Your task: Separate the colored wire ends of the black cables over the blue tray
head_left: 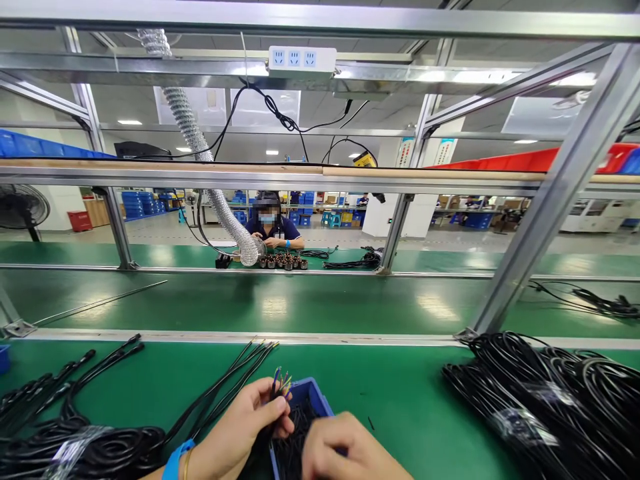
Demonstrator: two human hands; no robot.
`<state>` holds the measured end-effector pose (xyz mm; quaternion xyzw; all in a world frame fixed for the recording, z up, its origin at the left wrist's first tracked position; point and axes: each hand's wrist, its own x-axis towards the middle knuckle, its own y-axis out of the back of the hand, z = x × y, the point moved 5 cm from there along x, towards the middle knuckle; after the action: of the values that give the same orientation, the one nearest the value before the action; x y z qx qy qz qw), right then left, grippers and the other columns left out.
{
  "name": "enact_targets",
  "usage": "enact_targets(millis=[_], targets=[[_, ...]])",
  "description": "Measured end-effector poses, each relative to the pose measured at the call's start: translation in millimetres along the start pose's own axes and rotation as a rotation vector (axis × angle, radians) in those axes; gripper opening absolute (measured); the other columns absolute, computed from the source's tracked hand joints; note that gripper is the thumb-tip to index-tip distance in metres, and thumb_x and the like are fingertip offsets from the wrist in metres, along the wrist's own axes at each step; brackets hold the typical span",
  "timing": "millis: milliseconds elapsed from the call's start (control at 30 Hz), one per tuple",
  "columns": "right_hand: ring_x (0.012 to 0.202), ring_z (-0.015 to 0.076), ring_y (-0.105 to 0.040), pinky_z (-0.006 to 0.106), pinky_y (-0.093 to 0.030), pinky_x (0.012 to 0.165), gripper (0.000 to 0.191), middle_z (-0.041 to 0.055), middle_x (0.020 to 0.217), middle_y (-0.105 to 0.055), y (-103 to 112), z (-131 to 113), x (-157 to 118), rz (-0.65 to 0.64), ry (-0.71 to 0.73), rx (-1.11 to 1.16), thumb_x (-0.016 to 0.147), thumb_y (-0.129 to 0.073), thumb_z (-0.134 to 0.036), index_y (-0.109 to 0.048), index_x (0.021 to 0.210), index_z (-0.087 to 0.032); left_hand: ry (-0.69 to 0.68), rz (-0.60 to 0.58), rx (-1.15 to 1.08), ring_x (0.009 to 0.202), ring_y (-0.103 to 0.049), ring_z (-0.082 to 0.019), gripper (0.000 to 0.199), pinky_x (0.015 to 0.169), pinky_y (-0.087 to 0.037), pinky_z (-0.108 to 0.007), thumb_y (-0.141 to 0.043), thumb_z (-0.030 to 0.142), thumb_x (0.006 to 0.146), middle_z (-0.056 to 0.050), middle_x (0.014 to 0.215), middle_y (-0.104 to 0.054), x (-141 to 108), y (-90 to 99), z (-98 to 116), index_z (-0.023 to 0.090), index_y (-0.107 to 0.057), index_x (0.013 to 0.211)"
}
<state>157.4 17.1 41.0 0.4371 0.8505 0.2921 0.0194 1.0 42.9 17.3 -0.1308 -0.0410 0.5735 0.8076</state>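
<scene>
Between the thumb and fingers of my left hand (257, 415) are the ends of black cables, with coloured inner wires (283, 381) sticking up above the fingertips. A blue wristband circles that wrist. My right hand (345, 448) is curled over the right side of a blue bin (315, 387), its fingertips partly hidden, so what it grips cannot be made out. Small black pieces (300, 427) fill the bin. Left of my left hand, more black cables (225, 380) lie with their stripped ends pointing away from me.
Coiled black cables (115, 450) lie at the left, and a big wrapped cable pile (540, 400) at the right. Metal frame posts (530, 200) rise beyond the green bench (400, 387). A silver duct (227, 217) hangs over the far bench, where a person (275, 227) sits.
</scene>
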Motion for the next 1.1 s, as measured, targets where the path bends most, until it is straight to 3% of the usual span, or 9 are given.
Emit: enact_targets(millis=[67, 100, 200, 333, 500, 600, 833, 933, 1100], targets=[[0.081, 0.0217, -0.066, 0.032, -0.049, 0.076, 0.02, 0.0035, 0.085, -0.075, -1, 16, 8, 0.219, -0.018, -0.329, 0.095, -0.058, -0.029, -0.073, 0.083, -0.022, 0.007, -0.014, 0.002, 0.066, -0.059, -0.012, 0.037, 0.065, -0.045, -0.024, -0.078, 0.042, 0.073, -0.001, 0.073, -0.063, 1, -2.6, -2, 0.013, -0.062, 0.088], [0.086, 0.0241, -0.065, 0.035, -0.048, 0.078, 0.007, 0.003, 0.09, -0.076, -6, 25, 12, 0.255, -0.006, -0.499, 0.09, -0.066, -0.024, -0.073, 0.09, -0.024, 0.01, -0.017, 0.013, 0.061, -0.058, -0.011, 0.037, 0.06, -0.044, -0.023, -0.079, 0.042, 0.071, 0.0, 0.072, -0.062, 1, -3.2, -3, 0.013, -0.063, 0.086], [0.091, 0.0288, -0.065, 0.039, -0.046, 0.08, 0.028, 0.0008, 0.09, -0.076, -28, 48, 23, 0.218, 0.061, -0.82, 0.069, -0.087, -0.022, -0.073, 0.093, -0.026, 0.036, -0.01, 0.056, 0.044, -0.049, -0.006, 0.039, 0.044, -0.033, -0.021, -0.079, 0.046, 0.067, 0.003, 0.067, -0.057, 5, -1.4, -10, 0.013, -0.062, 0.08], [0.081, 0.025, -0.065, 0.036, -0.045, 0.072, 0.016, -0.0004, 0.08, -0.074, -40, 59, 27, 0.248, 0.1, -0.961, 0.072, -0.084, -0.016, -0.072, 0.08, -0.024, 0.041, 0.005, 0.074, 0.035, -0.037, -0.002, 0.043, 0.039, -0.019, -0.02, -0.076, 0.052, 0.068, 0.005, 0.064, -0.054, 9, 2.2, -16, 0.013, -0.062, 0.078], [0.082, 0.0203, -0.064, 0.029, -0.047, 0.07, 0.019, -0.0001, 0.086, -0.071, -29, 49, 21, 0.304, 0.026, -0.741, 0.082, -0.069, -0.005, -0.07, 0.086, -0.024, 0.037, 0.026, 0.067, 0.042, -0.044, -0.007, 0.04, 0.043, -0.028, -0.021, -0.072, 0.053, 0.071, 0.004, 0.059, -0.052, 7, -0.7, -12, 0.015, -0.056, 0.071], [0.083, 0.0189, -0.063, 0.027, -0.048, 0.071, 0.022, 0.0006, 0.089, -0.069, -23, 44, 17, 0.325, -0.01, -0.597, 0.089, -0.057, -0.003, -0.067, 0.089, -0.023, 0.048, 0.047, 0.124, 0.043, -0.04, -0.008, 0.036, 0.045, -0.03, -0.021, -0.066, 0.051, 0.074, 0.006, 0.05, -0.046, 5, -1.6, -11, 0.017, -0.053, 0.069], [0.076, 0.0156, -0.061, 0.024, -0.049, 0.07, 0.019, -0.0004, 0.081, -0.064, -4, 28, 9, 0.54, 0.085, -0.296, 0.099, -0.047, -0.018, -0.06, 0.086, -0.023, 0.003, 0.05, 0.253, 0.049, -0.039, -0.009, 0.035, 0.048, -0.032, -0.021, -0.064, 0.05, 0.078, 0.007, 0.055, -0.044, 6, 2.3, -10, 0.016, -0.056, 0.079], [0.078, 0.0151, -0.061, 0.023, -0.049, 0.071, 0.017, -0.0004, 0.083, -0.064, 4, 20, 5, 0.624, 0.155, -0.283, 0.099, -0.047, -0.02, -0.06, 0.089, -0.023, 0.008, 0.029, 0.267, 0.049, -0.039, -0.009, 0.037, 0.048, -0.032, -0.021, -0.066, 0.051, 0.078, 0.007, 0.054, -0.043, 5, 2.0, -12, 0.016, -0.057, 0.08], [0.076, 0.0158, -0.06, 0.024, -0.049, 0.069, 0.016, -0.0001, 0.081, -0.064, 5, 14, 4, 0.627, 0.195, -0.314, 0.099, -0.049, -0.02, -0.061, 0.088, -0.023, 0.004, 0.021, 0.246, 0.048, -0.038, -0.008, 0.041, 0.047, -0.031, -0.021, -0.069, 0.056, 0.075, 0.008, 0.054, -0.043, 4, 0.4, -11, 0.017, -0.055, 0.077]])
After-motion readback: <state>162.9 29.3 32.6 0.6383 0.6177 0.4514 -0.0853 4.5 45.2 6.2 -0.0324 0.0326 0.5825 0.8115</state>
